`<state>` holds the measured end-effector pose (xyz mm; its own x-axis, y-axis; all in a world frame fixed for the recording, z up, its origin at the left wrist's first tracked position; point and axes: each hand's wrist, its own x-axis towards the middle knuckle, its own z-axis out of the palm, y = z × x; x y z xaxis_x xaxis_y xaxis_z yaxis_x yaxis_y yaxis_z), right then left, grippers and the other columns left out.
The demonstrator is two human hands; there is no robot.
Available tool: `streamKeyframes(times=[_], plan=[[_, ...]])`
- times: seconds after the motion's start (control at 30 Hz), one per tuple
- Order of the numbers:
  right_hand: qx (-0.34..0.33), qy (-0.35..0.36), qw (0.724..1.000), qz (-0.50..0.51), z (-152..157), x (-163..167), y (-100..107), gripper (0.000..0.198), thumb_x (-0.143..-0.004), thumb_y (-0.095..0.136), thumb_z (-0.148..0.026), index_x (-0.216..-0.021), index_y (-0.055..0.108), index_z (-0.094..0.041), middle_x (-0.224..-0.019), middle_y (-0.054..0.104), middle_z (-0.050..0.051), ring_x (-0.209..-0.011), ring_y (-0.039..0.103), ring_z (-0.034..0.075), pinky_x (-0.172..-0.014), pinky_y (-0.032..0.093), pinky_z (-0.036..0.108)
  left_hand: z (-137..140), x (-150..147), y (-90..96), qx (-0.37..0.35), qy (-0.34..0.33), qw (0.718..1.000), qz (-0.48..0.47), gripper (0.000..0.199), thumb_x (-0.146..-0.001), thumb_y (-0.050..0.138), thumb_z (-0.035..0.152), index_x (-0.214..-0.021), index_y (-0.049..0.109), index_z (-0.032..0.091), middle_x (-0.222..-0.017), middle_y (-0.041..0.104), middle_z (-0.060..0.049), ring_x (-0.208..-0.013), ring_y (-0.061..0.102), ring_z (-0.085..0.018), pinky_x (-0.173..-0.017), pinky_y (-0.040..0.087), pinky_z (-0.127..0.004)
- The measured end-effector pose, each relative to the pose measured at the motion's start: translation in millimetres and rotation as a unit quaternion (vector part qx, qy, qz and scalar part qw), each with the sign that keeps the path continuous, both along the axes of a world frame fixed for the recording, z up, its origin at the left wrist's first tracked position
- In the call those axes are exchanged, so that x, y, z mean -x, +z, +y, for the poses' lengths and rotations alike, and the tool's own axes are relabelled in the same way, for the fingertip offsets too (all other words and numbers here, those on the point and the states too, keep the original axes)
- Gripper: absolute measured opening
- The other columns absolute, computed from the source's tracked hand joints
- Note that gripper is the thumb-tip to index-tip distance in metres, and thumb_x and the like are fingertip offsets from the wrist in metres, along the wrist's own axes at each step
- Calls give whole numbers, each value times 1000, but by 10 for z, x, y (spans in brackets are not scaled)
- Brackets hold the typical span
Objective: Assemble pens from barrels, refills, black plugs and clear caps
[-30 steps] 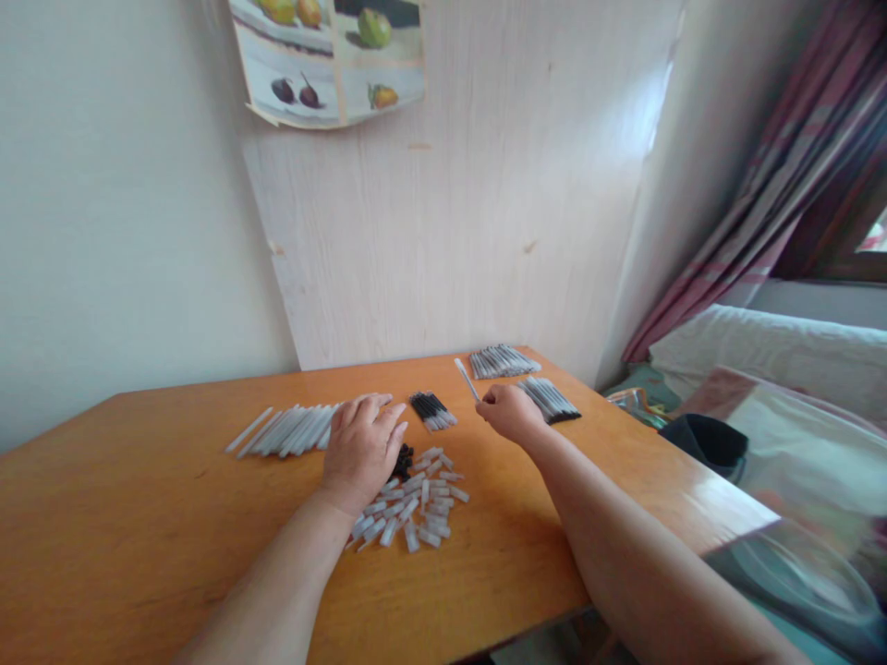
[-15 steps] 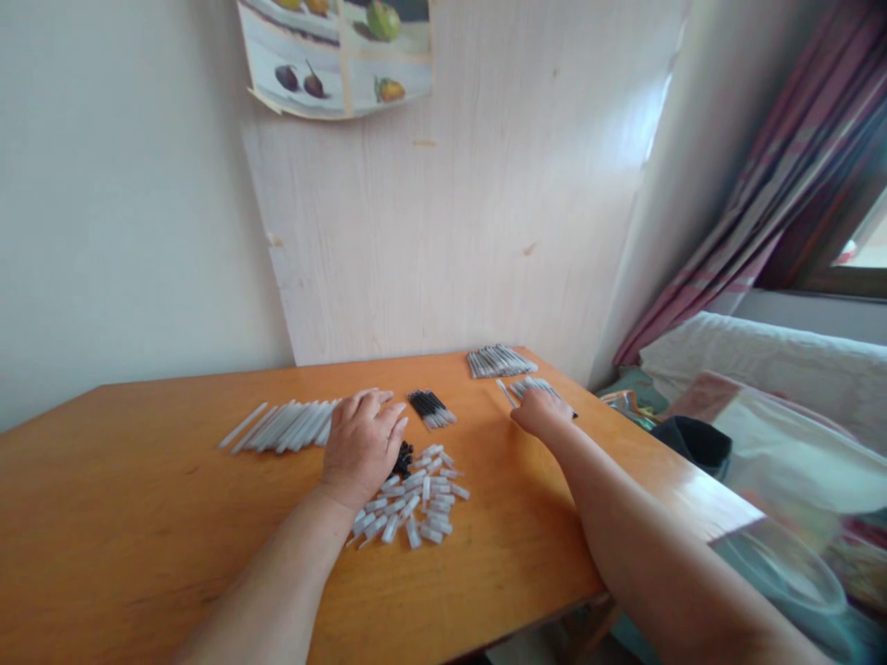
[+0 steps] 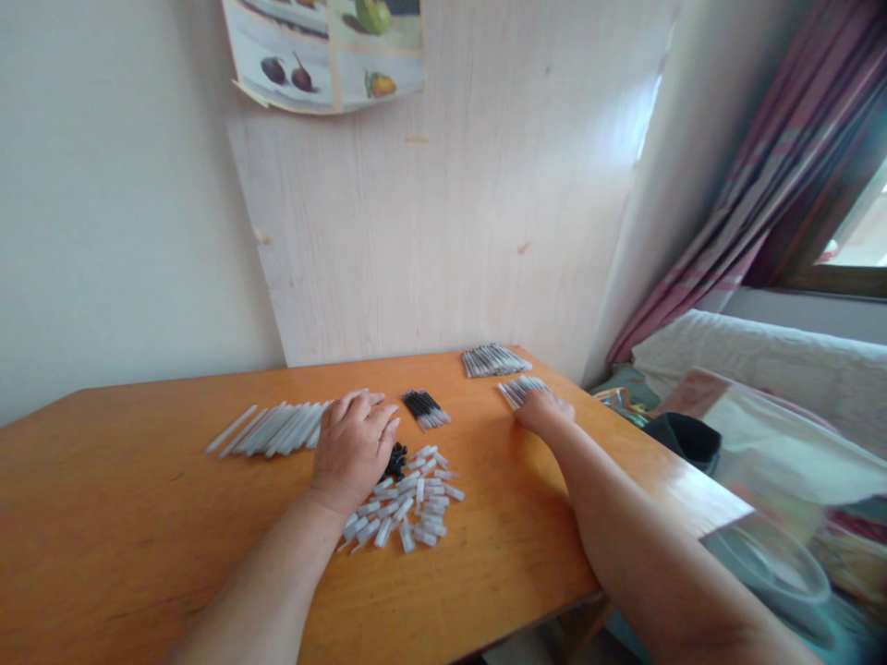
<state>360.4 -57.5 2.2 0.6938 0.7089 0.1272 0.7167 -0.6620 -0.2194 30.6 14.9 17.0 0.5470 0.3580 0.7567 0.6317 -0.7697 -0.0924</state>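
My left hand [image 3: 355,453] hovers over the table with its fingers stretched out and nothing visible in them. It sits between a row of clear white plastic tubes [image 3: 277,429] and a small heap of black plugs [image 3: 395,462], partly covering both. Right of its wrist lie many scattered short white caps [image 3: 419,499]. My right hand [image 3: 544,412] rests over a short row of slim grey-white pens [image 3: 516,390], with its fingers reaching across them. Its fingertips are partly hidden, and no separate pen shows in its grip.
A larger stack of the same pens [image 3: 495,360] lies at the table's back edge. Black sticks with pale ends [image 3: 425,408] lie mid-table. Beyond the right edge of the orange table [image 3: 208,545] are a black container [image 3: 685,441], bags and a clear tub [image 3: 769,563].
The pen that lay apart at the left of the short row now lies against it, with my right hand there. My left hand holds nearly the same place; the view has shifted slightly.
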Motion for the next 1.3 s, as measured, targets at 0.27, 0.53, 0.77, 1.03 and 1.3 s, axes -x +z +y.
streamKeyframes(times=[0.27,0.53,0.77,1.03,1.3], plan=[[-64,19,998,-12,-12,192,70,34,-92,40,-39,-101,66,-18,-104,68,14,-97,63,25,-76,45,32,2,15,19,5,8,1000,4,25,-90,50,31,-104,69,23,-115,63,-9,-115,49,-29,-100,37,-49],[-86,214,973,-19,235,589,-62,39,-96,36,-31,-124,55,-12,-128,58,17,-122,49,23,-101,32,32,20,15,0,-15,5,1000,9,24,-89,52,31,-106,68,24,-114,64,-8,-115,49,-28,-101,37,-48],[-61,222,973,17,326,555,-143,44,-94,40,-42,-117,58,-9,-128,57,20,-130,42,26,-108,26,34,46,0,-30,-11,-4,1000,18,23,-88,53,31,-104,68,23,-114,64,-9,-115,51,-28,-102,37,-48],[-62,193,979,37,329,447,-148,48,-93,41,-45,-120,56,-8,-130,55,22,-131,40,28,-106,29,35,76,-5,-37,-21,-1,999,31,24,-88,54,32,-105,67,24,-113,64,-9,-115,51,-29,-102,38,-48],[-70,170,982,37,303,430,-125,46,-93,40,-45,-113,59,-8,-118,61,21,-115,54,29,-94,39,35,78,16,-31,-33,-6,999,33,24,-88,53,33,-106,66,24,-113,64,-9,-115,51,-29,-102,38,-49]])
